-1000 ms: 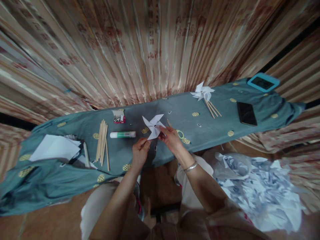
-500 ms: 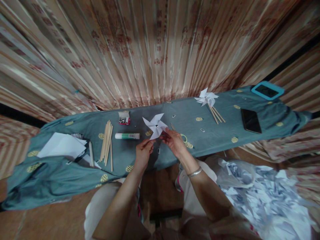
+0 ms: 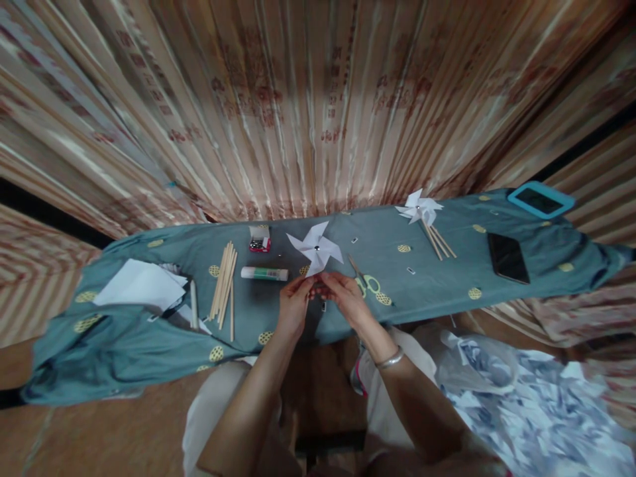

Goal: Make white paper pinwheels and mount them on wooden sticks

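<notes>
A white paper pinwheel (image 3: 316, 249) with a metal pin at its centre stands over the grey-green cloth (image 3: 149, 338). My left hand (image 3: 294, 306) and my right hand (image 3: 344, 299) meet just below it, fingers pinched together on its lower part. Whether there is a stick under it is hidden by my fingers. A silver bangle (image 3: 389, 360) sits on my right wrist. Left of my hands lie a glue stick (image 3: 264, 273) and a bundle of wooden sticks (image 3: 223, 286).
Finished pinwheels on sticks (image 3: 420, 211) lie at the back right. Scissors (image 3: 366, 282), a small box of pins (image 3: 259, 240), white paper sheets (image 3: 140, 286), a black phone (image 3: 507, 258) and a blue-cased device (image 3: 540, 199) are on the cloth. Crumpled paper (image 3: 527, 404) piles at right.
My hands have closed in together beneath the pinwheel; the left hand moved right to meet the right. The camera tilted, shifting the whole scene down and right.
</notes>
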A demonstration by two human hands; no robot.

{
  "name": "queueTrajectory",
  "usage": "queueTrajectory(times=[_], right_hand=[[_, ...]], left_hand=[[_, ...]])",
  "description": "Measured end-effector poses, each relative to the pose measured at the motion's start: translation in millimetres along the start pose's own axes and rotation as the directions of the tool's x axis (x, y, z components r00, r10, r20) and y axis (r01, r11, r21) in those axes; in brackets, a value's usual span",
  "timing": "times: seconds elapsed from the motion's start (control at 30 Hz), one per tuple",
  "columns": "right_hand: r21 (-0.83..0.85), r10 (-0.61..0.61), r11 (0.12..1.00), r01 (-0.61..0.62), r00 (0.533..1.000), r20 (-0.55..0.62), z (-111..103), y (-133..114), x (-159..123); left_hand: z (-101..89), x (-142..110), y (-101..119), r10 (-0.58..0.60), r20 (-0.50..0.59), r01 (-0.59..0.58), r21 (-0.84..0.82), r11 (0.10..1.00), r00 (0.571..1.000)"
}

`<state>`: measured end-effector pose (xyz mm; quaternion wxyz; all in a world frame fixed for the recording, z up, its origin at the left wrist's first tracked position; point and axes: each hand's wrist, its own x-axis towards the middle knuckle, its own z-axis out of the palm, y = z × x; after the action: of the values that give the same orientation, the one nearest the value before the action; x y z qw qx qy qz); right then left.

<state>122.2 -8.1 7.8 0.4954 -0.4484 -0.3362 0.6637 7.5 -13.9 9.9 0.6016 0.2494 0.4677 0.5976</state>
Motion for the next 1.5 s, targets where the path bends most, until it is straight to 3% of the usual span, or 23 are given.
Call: queueTrajectory(times=[0.23,0.47,0.77,1.13,1.5], right_hand=[[-0.184,-0.086,0.978,0.093,0.995,0.043,7,-3,-3],[-0.305,-0.198,0.931,0.203,0.979,0.048,10,2,-5],[-0.398,-0.250,0.877,0.268,0.963,0.097,11,9,-9],[-0.503,-0.140,0.828,0.247,0.960,0.241,9,22,-12],[-0.517,-0.123,0.823,0.235,0.963,0.241,17,24,-15]], left_hand=[[-3.4,3,-3,0.023,-0.002,-0.023,-0.012,1.000,1.000],[-8.1,6,-4,0.154,-0.031,-0.153,0.043,0.987,0.988],[-2.7,0,4,0.108,-0.059,-0.115,-0.126,0.985,0.992],[0.7,-5,29,0.032,-0.083,-0.050,-0.220,0.974,0.996],[-7.3,-1,33,-0.007,-0.043,-0.008,-0.331,0.944,0.999]])
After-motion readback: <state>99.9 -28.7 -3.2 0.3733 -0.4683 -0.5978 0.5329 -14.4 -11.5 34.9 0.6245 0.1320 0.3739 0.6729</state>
